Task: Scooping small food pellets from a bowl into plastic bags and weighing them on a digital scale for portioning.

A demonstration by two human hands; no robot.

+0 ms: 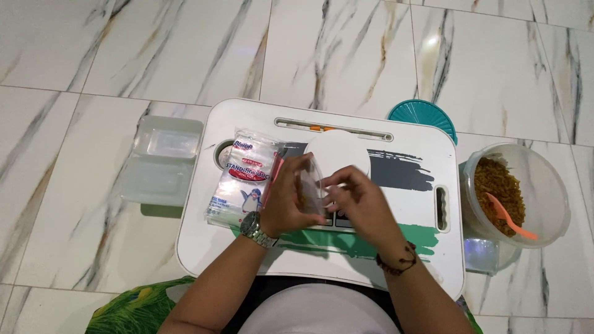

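Observation:
My left hand (286, 199), with a metal wristwatch, and my right hand (357, 201), with a dark bead bracelet, meet over a white lap tray (408, 244). Both grip a small clear plastic pouch (311, 185) holding some brown contents. Under my hands sits a small white scale (339, 151) with a round platform; its lower part is hidden. A pack of clear pouches (242, 179) with a red and blue label lies just left of my left hand.
A clear tub (544, 185) of brown snack with an orange spoon (511, 218) stands right of the tray. A teal lid (424, 114) lies behind. Clear empty containers (162, 159) sit on the marble floor at the left.

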